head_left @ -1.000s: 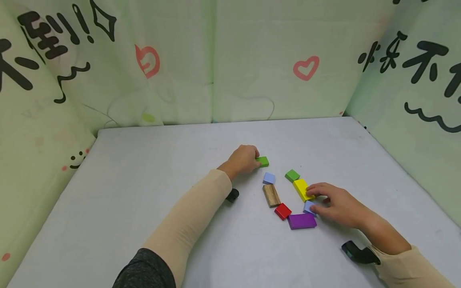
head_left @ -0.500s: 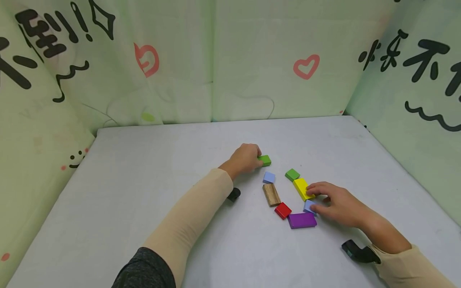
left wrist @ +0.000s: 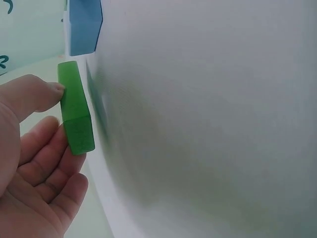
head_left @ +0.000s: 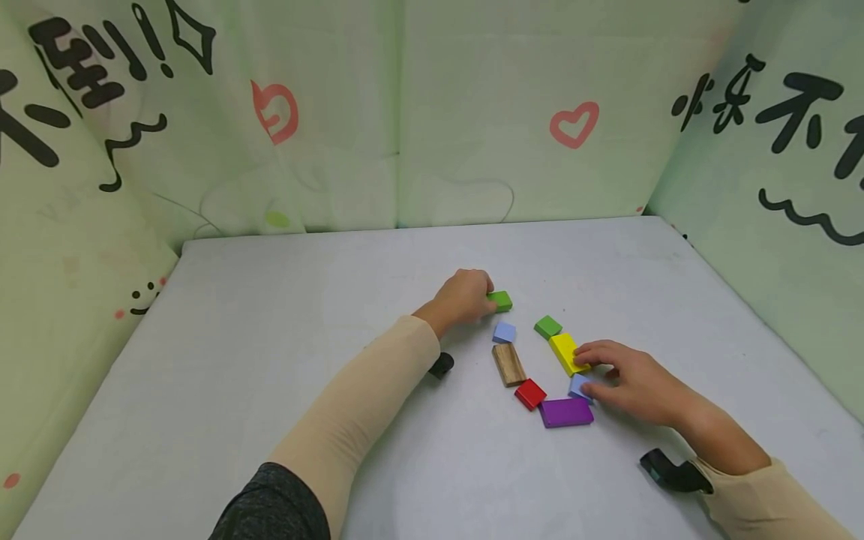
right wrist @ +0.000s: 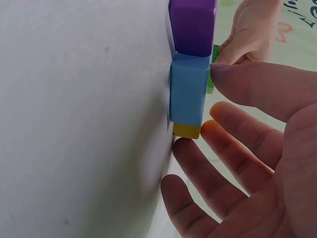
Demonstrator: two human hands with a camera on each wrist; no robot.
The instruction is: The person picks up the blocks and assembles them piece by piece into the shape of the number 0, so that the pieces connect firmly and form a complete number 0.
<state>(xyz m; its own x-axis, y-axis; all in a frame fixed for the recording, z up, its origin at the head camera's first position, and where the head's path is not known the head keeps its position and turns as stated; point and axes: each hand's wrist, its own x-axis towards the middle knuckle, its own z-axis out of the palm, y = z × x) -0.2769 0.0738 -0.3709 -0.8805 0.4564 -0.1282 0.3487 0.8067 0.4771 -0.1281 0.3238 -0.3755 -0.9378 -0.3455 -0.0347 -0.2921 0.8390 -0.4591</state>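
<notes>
My left hand point(head_left: 460, 296) pinches a green block point(head_left: 501, 301) between thumb and fingers at the far end of a curve of blocks. In the left wrist view that green block point(left wrist: 74, 101) shows above the white surface, with a light blue block point(left wrist: 85, 27) beyond it. My right hand point(head_left: 631, 379) rests at the curve's right side, fingers loosely spread. Its thumb touches a light blue block point(right wrist: 189, 89), and its fingertips lie at the yellow block point(head_left: 565, 351). A second green block point(head_left: 547, 327) sits at the yellow one's far end.
On the white table point(head_left: 304, 337), the curve continues through a purple block point(head_left: 565, 412), a red block point(head_left: 529, 394), a wood-grain block point(head_left: 508, 365) and another light blue block point(head_left: 504, 332). Pale green printed curtains point(head_left: 472, 112) stand behind and at both sides.
My left hand has shifted slightly to the right with the green block, toward the other green one. The right hand and the other blocks have stayed put.
</notes>
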